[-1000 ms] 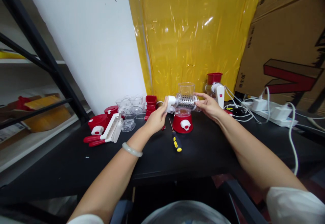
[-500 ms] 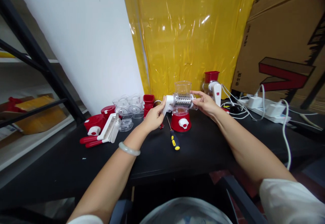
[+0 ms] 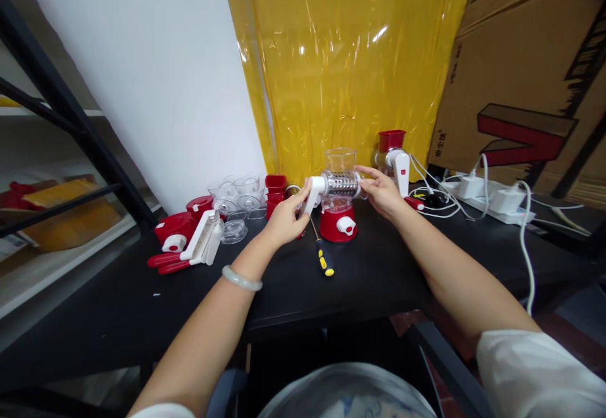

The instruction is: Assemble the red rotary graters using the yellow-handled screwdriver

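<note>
1. Two assembled rotary graters: the one in hand, a drum grater (image 3: 338, 192), just right of the frame's centre; another grater (image 3: 398, 160) farther right, with a red hopper.
2. One screwdriver (image 3: 324, 257), just below centre; two white plugs (image 3: 471, 187) at right; two red bases (image 3: 174, 228) at left, beside two red handles (image 3: 173, 267). Clear plastic parts (image 3: 249, 194) overlap too much to count.
3. Two hands: the left hand (image 3: 286, 221) pinches the white crank arm (image 3: 311, 200); the right hand (image 3: 383, 196) pinches the right end of the clear housing, its index finger extended along it.
4. Since a second ago, the scene has shifted slightly left in the frame, and the crank arm shows more length, slanting down-left.
5. The drum grater stands upright: clear feed chute (image 3: 339, 158), perforated metal drum (image 3: 341, 183), red base (image 3: 335, 226), white knob (image 3: 346, 225).
</note>
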Available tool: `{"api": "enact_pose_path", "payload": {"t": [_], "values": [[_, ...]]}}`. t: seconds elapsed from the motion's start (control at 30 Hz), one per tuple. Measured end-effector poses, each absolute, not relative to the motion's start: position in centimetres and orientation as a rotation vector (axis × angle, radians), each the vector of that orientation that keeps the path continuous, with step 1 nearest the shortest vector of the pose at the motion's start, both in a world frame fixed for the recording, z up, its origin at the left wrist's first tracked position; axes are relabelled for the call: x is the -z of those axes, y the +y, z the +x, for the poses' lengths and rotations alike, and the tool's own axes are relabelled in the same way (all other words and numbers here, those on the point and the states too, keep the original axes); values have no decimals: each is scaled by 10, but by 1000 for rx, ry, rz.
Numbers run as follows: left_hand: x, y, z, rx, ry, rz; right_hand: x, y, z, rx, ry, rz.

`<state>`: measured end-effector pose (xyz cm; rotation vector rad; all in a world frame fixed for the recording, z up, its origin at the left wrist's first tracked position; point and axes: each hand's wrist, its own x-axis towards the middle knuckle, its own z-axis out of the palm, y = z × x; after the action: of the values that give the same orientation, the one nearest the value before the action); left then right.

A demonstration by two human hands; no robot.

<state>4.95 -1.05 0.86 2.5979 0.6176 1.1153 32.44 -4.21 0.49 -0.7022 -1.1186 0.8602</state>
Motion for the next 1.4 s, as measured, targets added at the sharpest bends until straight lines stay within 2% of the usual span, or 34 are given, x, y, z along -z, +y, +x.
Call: {"api": "enact_pose_path", "payload": {"t": [0.13,0.27,0.37,0.53,1.4], "values": [[-16,-28,46,-1015,840,2834,0,-36,327,-762,-1059,-715],[-23,-37,42,-739,1272,3022,3,-31,335,-697,-996,-737],[-25,-37,40,-540,1375,3088,2,-29,339,-672,-962,-761],[-23,-35,39,-403,1403,3138,1,-31,338,-677,-963,-799],[-49,-87,47,-407,1142,3252,2,-30,333,-648,-922,-787]]}}
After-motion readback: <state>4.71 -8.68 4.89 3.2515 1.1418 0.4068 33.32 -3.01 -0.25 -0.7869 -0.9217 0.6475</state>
